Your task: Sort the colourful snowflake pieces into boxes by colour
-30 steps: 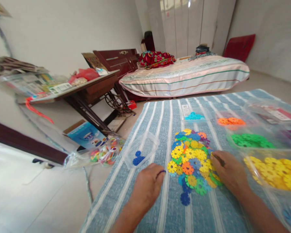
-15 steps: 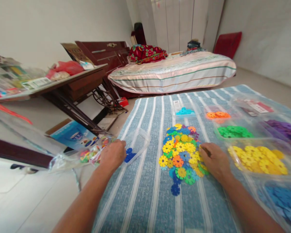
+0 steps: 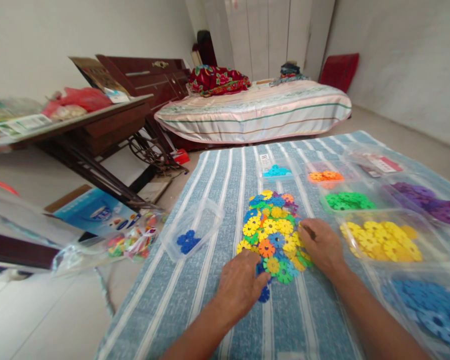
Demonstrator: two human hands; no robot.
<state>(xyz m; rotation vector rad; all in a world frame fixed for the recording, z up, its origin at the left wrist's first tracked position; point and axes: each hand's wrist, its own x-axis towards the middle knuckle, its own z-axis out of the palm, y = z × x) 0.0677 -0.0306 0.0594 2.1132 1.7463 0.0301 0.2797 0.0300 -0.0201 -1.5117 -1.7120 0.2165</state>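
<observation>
Left fingers parted over blue discs | right fingers curled, grip unclear | pile longest near-to-far

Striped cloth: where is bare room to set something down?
The cloth is bare between the left tub, left hand and mixed pile, and beyond that tub, left of the light-blue pieces. Crowded: the right side, packed with tubs.

Striped blue cloth, pile of mixed notched discs, clear plastic boxes
</observation>
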